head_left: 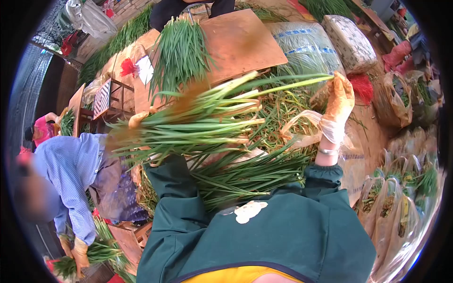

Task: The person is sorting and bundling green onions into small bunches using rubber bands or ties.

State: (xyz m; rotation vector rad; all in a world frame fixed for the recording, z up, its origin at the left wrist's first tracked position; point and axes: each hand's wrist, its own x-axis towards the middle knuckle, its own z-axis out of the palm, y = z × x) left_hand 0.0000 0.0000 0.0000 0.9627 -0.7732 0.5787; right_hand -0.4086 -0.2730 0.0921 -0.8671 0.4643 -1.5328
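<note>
A brick wall runs along the upper left, above dark sheeting. On the brown floor stands a wooden table, near a stool with a black-and-white patterned seat. The light is bright.

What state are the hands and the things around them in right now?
Left hand: partly hidden, gripping the bunch
Bunch: held, stalks spread
Right hand: pinching a stalk
Stalk: stretched nearly straight
Board: partly covered by greens
Bale: wrapped in plastic
Bags: upright, holding plant matter

left hand: mostly hidden behind green stalks | far person: cut off (top edge)
</note>
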